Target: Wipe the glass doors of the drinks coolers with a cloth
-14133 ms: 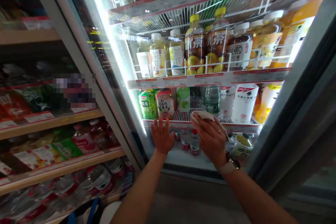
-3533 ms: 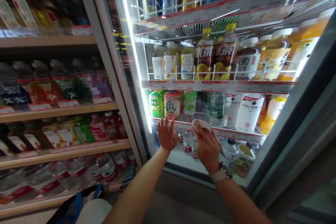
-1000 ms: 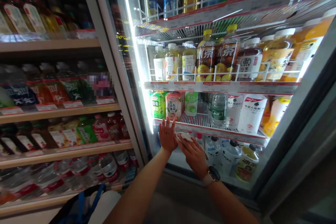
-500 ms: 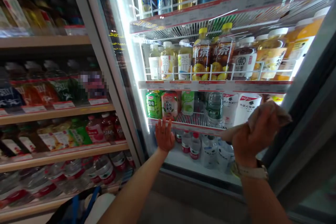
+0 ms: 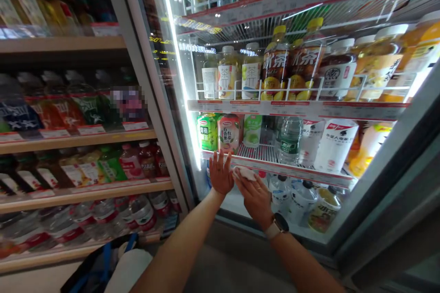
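Observation:
My left hand (image 5: 220, 174) lies flat, fingers spread, against the glass door (image 5: 295, 183) of a lit drinks fridge, low on its left side. Just to its right my right hand (image 5: 253, 194) presses a small white cloth (image 5: 244, 173) onto the same glass, fingers laid over it. A watch sits on my right wrist. Behind the glass at hand height is a wire shelf edge (image 5: 292, 171) with a red price strip, and bottles stand above and below it.
Inside the fridge stand tea bottles (image 5: 275, 66), green and pink cartons (image 5: 218, 132) and cans on the top shelf. Left of the metal door frame (image 5: 151, 114) are open wooden shelves (image 5: 79, 139) of bottled drinks. A blue-handled bag (image 5: 103, 268) sits on the floor.
My right hand swung the cloth from the right side of the glass back to the left, beside my left hand. The left hand has stayed pressed on the door.

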A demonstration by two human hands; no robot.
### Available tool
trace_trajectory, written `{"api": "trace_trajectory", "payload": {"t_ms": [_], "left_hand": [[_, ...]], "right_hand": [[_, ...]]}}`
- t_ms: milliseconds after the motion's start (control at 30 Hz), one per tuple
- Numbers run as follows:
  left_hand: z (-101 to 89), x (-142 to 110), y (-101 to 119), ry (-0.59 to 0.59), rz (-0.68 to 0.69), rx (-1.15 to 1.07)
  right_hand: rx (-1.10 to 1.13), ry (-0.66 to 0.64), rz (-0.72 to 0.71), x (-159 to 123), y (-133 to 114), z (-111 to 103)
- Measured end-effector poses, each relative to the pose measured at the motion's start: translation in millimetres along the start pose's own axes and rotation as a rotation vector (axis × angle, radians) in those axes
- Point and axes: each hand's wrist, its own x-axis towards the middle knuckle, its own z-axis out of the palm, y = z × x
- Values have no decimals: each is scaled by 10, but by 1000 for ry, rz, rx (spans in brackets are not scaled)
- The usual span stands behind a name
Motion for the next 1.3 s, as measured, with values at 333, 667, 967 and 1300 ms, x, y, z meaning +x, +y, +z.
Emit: {"api": "trace_trajectory", "payload": {"t_ms": [333, 667, 967, 1300], "left_hand": [[-14, -2, -6, -23, -4, -34], [14, -13, 6, -6, -29, -73], [34, -72, -4, -32, -42, -27], [24, -62, -10, -21, -15, 20]], "right_hand": [[-82, -39, 45, 90, 250, -289], [-329, 546, 378, 199, 1274, -1152], [-123, 322, 283, 245, 484, -431], [29, -35, -52, 4, 16, 26]]}}
